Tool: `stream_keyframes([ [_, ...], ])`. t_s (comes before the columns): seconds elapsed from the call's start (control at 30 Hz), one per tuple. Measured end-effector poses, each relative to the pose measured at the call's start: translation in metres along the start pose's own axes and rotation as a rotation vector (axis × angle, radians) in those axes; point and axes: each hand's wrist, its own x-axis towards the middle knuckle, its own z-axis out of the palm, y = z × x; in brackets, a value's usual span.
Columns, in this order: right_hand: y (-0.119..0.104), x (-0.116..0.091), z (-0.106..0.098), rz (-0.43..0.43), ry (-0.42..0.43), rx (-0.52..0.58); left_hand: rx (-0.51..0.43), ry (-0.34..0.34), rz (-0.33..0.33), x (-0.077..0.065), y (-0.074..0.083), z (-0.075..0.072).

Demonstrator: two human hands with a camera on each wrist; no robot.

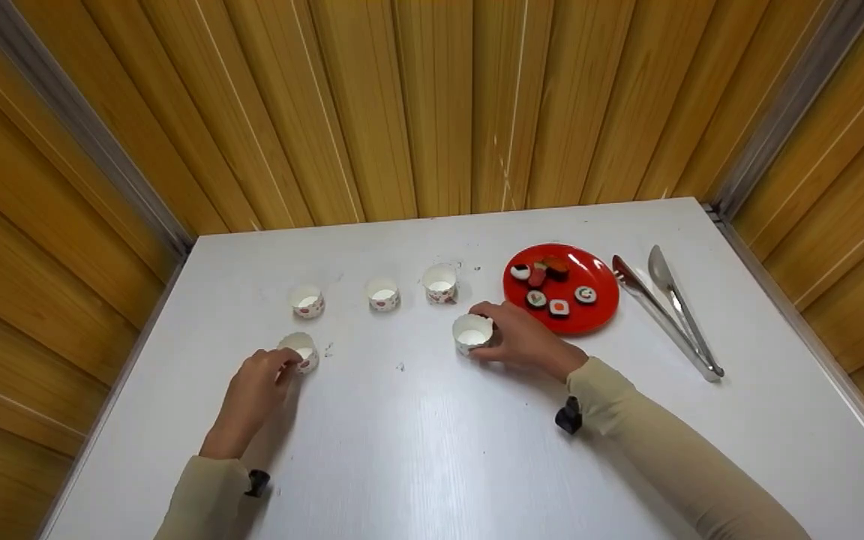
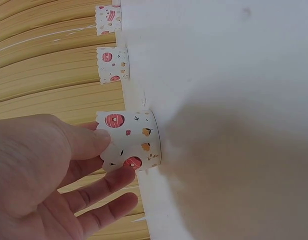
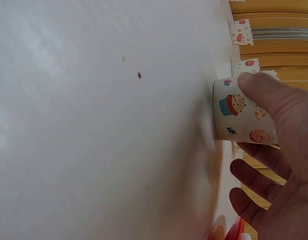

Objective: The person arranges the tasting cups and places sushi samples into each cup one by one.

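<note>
Left hand [image 1: 256,390] pinches rim of paper cup [image 1: 301,351] at table's [image 1: 417,442] front left, thumb and fingers on its wall. Three cups in row behind. Right hand [image 1: 523,339] grips second cup [image 1: 472,333] at centre, just left of red plate [image 1: 603,296]; tongs [image 1: 668,315] farther right.

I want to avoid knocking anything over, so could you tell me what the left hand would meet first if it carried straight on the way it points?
The left hand already pinches a paper cup. Straight beyond lies another cup, probably first, though depth is unclear.
</note>
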Motion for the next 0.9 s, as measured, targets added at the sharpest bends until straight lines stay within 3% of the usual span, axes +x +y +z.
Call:
stream_keyframes([
  [0.57, -0.0012, 0.0011, 0.0006, 0.003, -0.001, -0.01, -0.002, -0.02, -0.006, 0.0001, -0.0007, -0.0018],
  [0.9, -0.0001, 0.0007, 0.001, 0.003, 0.003, -0.011, -0.035, 0.126, 0.089, 0.002, 0.0019, -0.0049],
])
